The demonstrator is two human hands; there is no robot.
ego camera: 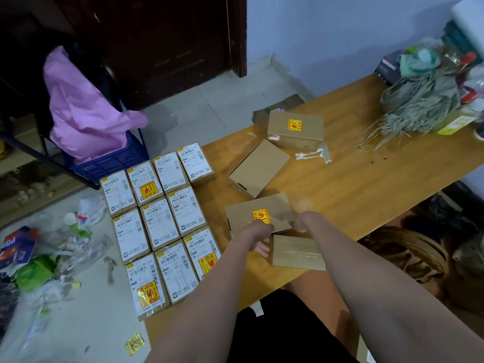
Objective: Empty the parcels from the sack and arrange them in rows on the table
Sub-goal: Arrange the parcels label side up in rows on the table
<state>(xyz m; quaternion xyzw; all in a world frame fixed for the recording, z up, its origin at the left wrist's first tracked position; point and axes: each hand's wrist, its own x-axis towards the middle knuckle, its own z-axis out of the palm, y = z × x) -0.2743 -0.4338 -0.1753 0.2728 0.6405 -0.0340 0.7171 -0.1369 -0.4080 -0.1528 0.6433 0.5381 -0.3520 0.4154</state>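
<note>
**Turning the next parcel over to join the rows**

At the desk's left end, the block of labelled brown cardboard parcels lies label-up in tidy rows, edges touching. Just right of it, the left hand grips the near-left edge of a brown cardboard box with a yellow fragile sticker, fingers curled beneath. The right hand pinches its near-right corner. A plain taped cardboard box lies touching it below; two more loose cardboard boxes wait beyond. To do this well, I would lift the box clear of its neighbour, flip it label-up, then butt it squarely against the block without nudging the set rows.
</note>
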